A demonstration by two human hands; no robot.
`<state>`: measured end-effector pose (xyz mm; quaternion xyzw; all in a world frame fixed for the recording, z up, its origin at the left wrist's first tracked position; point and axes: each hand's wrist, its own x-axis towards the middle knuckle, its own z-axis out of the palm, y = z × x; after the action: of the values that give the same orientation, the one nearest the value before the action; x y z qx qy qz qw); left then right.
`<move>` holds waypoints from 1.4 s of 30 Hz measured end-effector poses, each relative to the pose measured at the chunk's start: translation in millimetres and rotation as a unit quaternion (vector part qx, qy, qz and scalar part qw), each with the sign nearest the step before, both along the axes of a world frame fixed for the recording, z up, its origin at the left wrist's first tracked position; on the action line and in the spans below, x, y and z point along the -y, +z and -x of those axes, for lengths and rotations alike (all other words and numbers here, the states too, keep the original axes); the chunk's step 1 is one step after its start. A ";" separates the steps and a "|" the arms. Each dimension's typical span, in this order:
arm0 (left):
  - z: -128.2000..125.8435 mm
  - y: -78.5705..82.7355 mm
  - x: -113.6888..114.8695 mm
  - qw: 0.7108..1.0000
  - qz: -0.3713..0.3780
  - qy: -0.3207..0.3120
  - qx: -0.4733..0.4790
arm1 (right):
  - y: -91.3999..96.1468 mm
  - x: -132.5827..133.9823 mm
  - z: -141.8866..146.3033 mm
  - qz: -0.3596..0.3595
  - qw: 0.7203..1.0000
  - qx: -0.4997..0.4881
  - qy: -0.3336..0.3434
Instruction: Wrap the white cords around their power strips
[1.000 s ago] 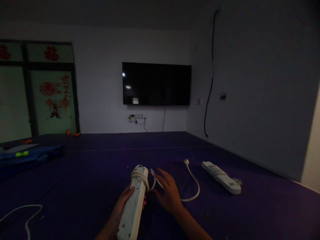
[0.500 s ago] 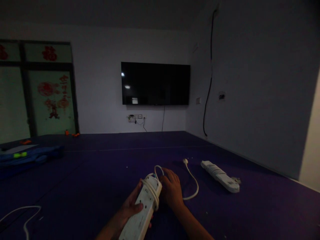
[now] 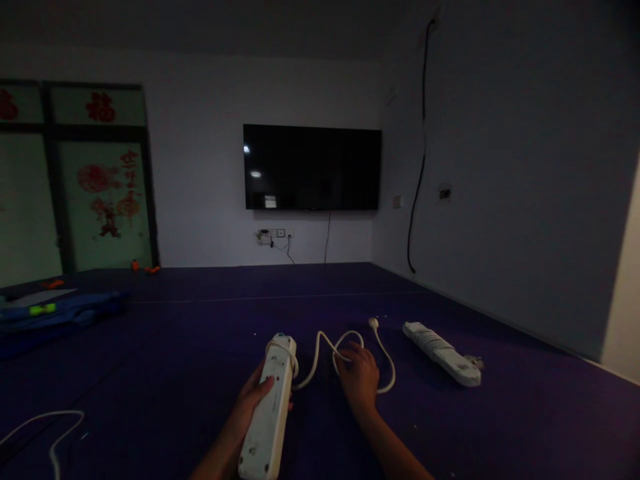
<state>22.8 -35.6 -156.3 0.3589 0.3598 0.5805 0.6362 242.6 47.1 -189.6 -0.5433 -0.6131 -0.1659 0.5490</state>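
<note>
My left hand [image 3: 253,398] grips a long white power strip [image 3: 269,413] from its left side, thumb on top. A few turns of its white cord [image 3: 320,347] are wrapped round the far end. My right hand [image 3: 361,377] is closed on the loose cord just to the right of the strip. The cord loops past my fingers and ends in a plug [image 3: 373,323] lying on the purple floor mat [image 3: 200,333].
A second white power strip [image 3: 443,353] with its cord wound round it lies to the right. Another white cable [image 3: 45,427] curls at the lower left. Blue items [image 3: 60,310] lie at the far left. A television [image 3: 313,168] hangs on the far wall.
The strip has swung back to point straight ahead. My right hand has moved right, drawing the cord out into a loop away from the strip's end.
</note>
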 end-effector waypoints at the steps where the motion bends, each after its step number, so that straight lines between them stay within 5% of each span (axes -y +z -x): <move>1: 0.8 3.1 1.9 1.000 0.001 0.011 -0.001 | -1.9 -0.3 1.1 0.004 1.000 0.013 -0.001; 9: -1.5 9.7 8.0 1.000 -0.004 0.021 0.020 | 23.1 23.8 21.4 -0.056 0.992 0.093 0.066; 16: -0.1 11.0 10.9 0.999 -0.002 0.010 0.031 | 27.5 38.6 35.0 -0.005 0.940 0.268 0.212; 23: 4.9 9.1 19.8 0.986 0.004 -0.168 0.001 | 17.0 17.3 26.5 0.037 0.954 0.248 0.166; 28: -1.4 -3.4 18.3 0.969 -0.012 -0.247 -0.004 | 20.0 21.1 19.7 0.009 0.985 0.160 0.072; 31: -5.2 -9.6 12.4 0.976 -0.018 -0.216 -0.004 | 20.4 20.1 14.0 0.018 0.995 0.096 0.010; 36: -5.1 -2.6 7.1 0.999 -0.007 -0.053 0.002 | 15.9 11.4 6.1 0.038 0.998 0.026 -0.050; 42: 1.2 12.4 8.0 0.998 -0.007 0.065 0.018 | 6.0 3.8 3.7 0.038 0.996 0.080 -0.009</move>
<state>21.5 -43.6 -143.9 0.3288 0.3668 0.6297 0.6007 238.9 43.3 -183.6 -0.5546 -0.6558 -0.1900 0.4756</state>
